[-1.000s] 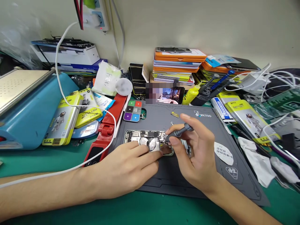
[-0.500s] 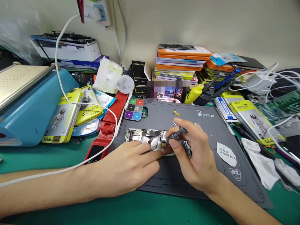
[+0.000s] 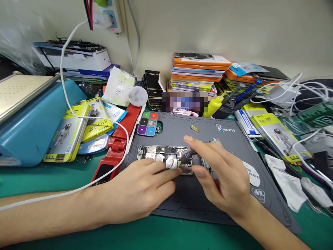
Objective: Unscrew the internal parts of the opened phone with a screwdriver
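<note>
An opened smartphone lies on the grey mat, its circuit board and a round whitish part showing. My left hand rests over its near side, fingers bent and pressed on it, holding it against the mat; the thumb is hidden. A dark grey screwdriver leans at the phone's right end, its tip down inside. My right hand has the handle's upper end between its fingers. The thumb is spread away from the handle, and the index finger covers the top. Under this hand, another metallic part is partly hidden.
A coloured screw tray and a small gold piece lie on the mat. Behind stand a phone with a blurred screen, a yellow bottle and stacked boxes. A white cable crosses my left forearm.
My right thumb and index finger have spread apart from their pinch on the screwdriver, and that hand has shifted slightly right. The left hand stays on the phone. The view has tilted slightly.
</note>
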{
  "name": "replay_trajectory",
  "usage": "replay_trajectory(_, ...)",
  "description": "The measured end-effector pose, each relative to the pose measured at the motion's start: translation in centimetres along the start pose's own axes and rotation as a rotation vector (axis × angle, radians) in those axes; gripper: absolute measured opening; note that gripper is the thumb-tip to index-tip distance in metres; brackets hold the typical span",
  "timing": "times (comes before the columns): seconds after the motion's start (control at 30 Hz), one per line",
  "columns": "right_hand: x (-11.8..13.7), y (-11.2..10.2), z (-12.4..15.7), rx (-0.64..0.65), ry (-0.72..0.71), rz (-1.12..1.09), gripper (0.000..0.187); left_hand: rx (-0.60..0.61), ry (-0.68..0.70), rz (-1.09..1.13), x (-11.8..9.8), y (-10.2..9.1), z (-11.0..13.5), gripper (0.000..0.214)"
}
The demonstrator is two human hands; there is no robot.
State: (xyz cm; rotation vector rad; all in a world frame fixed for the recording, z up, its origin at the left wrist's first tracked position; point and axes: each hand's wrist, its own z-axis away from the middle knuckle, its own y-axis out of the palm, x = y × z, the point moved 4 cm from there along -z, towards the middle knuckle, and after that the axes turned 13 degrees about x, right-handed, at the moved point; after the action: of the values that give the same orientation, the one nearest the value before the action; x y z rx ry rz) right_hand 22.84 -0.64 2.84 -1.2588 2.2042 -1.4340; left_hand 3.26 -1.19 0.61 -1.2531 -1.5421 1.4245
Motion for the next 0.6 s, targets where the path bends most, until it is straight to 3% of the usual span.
replay_trajectory(0.23, 0.2, -0.9, -0.1, -0.028, -0.031, 0.089, 0.041, -0.03, -0.063, 0.365, 0.8, -1.0, -0.3, 0.023)
replay_trajectory(0.47, 0.5, -0.7, -0.4, -0.008, -0.065, 0.061, 0.041, 0.115, -0.396, 1.066, 3.0, -0.5, -0.8, 0.032)
replay_trajectory(0.6, 0.6, -0.9, -0.3, -0.007, -0.058, 0.058, 0.042, 0.147, -0.454, 1.275, 3.4, -0.3, -0.7, 0.034)
